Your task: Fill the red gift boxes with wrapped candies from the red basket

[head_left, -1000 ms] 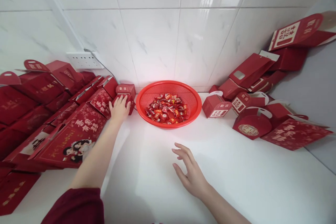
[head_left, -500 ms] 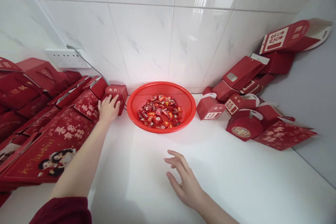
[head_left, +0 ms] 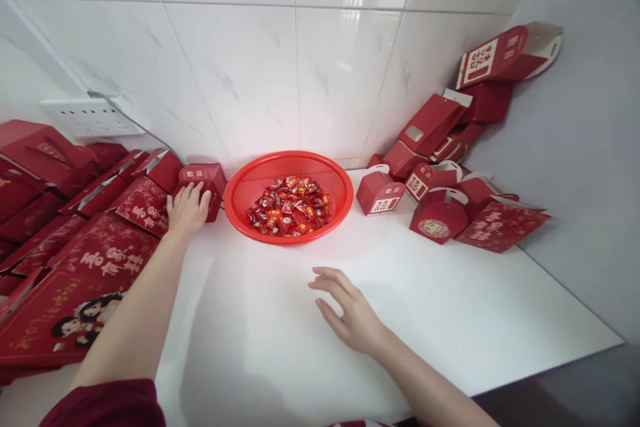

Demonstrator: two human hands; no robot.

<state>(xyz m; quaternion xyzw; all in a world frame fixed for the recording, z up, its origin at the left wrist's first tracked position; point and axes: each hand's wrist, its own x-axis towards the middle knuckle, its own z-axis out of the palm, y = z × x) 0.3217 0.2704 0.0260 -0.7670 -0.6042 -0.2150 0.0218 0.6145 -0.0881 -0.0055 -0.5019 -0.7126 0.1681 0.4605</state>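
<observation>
My left hand [head_left: 188, 209] lies with outstretched fingers against a small red gift box [head_left: 213, 183] at the left, near the wall. Its thumb side faces the red plastic basket [head_left: 345, 203], which holds many wrapped candies [head_left: 295, 205]. Over the white table in front of the basket hovers my right hand [head_left: 350, 312], fingers apart and slightly curved, touching nothing. How firmly the left fingers press on the box cannot be seen.
Stacked red gift boxes [head_left: 113, 250] fill the left side. More boxes [head_left: 440, 213] lean in a heap at the right by a grey panel [head_left: 565, 167]. A white power strip [head_left: 93, 117] with a cable is at the tiled wall [head_left: 235, 73]. The table [head_left: 450, 300] ends at lower right.
The view has turned, so the scene sits further left and the table's right front edge now shows. My left hand stays at the small box; my right hand still hovers before the basket.
</observation>
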